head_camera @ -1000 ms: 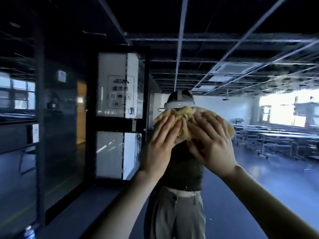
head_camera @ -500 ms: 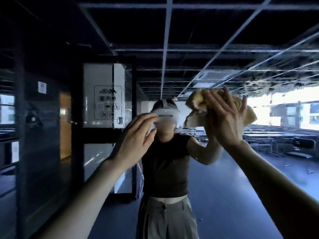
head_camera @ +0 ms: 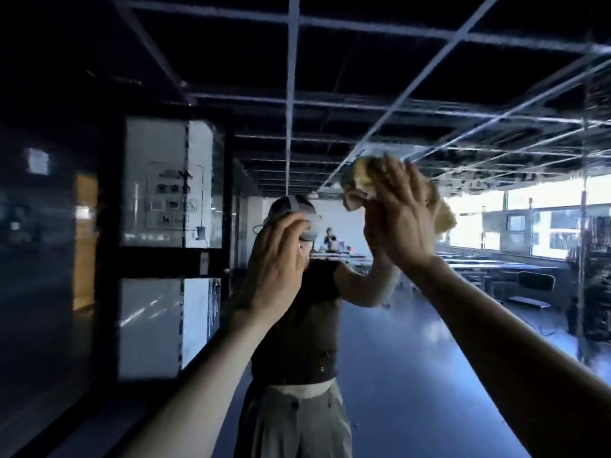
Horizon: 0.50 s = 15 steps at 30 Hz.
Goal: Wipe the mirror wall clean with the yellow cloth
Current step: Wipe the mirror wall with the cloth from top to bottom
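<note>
While the right hand (head_camera: 401, 223) presses the yellow cloth (head_camera: 360, 180) flat-fingered against the mirror wall (head_camera: 413, 358), the left hand (head_camera: 276, 266) hangs loose and empty, maybe touching it.

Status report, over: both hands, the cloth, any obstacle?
Right hand flat, pressing yellow cloth on mirror. Left hand raised, holds nothing. No obstacle seen.

A large canteen-like hall seen in a mirror wall (head_camera: 413, 358): rows of tables (head_camera: 489, 263), ceiling grid (head_camera: 292, 94), windows (head_camera: 472, 223).
</note>
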Available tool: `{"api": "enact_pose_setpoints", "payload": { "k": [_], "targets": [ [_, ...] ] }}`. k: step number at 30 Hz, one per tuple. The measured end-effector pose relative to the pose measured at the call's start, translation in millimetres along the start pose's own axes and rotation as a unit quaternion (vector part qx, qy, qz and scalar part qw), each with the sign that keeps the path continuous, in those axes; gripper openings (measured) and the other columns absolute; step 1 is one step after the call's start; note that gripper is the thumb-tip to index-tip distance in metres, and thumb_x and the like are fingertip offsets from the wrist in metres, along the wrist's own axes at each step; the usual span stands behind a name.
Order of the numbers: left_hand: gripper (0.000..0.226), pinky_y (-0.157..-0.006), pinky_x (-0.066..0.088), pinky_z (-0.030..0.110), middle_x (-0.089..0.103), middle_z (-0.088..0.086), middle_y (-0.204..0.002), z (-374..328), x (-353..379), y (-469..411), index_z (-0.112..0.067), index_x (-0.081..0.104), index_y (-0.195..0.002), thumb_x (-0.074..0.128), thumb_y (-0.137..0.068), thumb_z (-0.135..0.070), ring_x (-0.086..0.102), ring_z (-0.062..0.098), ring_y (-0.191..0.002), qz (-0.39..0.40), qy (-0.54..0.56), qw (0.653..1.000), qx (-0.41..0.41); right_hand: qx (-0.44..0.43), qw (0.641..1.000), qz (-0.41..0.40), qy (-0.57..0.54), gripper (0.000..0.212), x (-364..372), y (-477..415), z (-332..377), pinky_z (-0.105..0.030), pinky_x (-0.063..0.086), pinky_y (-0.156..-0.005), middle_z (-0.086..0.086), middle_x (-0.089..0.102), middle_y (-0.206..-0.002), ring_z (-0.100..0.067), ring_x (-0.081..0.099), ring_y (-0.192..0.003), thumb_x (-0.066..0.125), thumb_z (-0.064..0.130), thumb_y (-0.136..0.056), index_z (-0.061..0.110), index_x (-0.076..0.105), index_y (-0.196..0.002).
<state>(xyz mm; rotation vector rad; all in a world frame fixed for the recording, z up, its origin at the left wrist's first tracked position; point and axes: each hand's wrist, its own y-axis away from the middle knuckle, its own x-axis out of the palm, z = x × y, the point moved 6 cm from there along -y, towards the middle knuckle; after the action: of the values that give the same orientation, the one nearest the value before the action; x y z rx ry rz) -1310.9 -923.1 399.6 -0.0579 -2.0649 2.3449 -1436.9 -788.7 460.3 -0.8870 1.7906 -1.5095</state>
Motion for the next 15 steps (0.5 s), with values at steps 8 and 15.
{"api": "enact_pose_setpoints", "payload": {
  "k": [8,15],
  "targets": [
    [0.041,-0.106,0.035,0.028,0.049,0.002,-0.126,-27,37,20,-0.011,0.05,-0.122,0.059,-0.084,0.005,0.048,0.019,-0.119,0.004,-0.024,0.999,-0.026,-0.031,0.998,0.034,-0.038,0.062,14,80,-3,-0.064,0.029,-0.1,0.006,0.034,-0.151,-0.027,0.028,-0.138,0.048,0.018,-0.084,0.031,0.035,-0.143],
    [0.063,-0.104,0.036,0.036,0.038,-0.002,-0.137,-56,66,46,-0.016,0.039,-0.131,0.064,-0.079,0.009,0.041,0.019,-0.127,0.106,-0.035,0.994,-0.005,-0.147,0.988,0.051,-0.012,0.045,1,123,-20,-0.05,0.029,-0.098,0.009,0.04,-0.146,-0.023,0.034,-0.131,0.051,0.028,-0.094,0.032,0.04,-0.137]
  ]
}}
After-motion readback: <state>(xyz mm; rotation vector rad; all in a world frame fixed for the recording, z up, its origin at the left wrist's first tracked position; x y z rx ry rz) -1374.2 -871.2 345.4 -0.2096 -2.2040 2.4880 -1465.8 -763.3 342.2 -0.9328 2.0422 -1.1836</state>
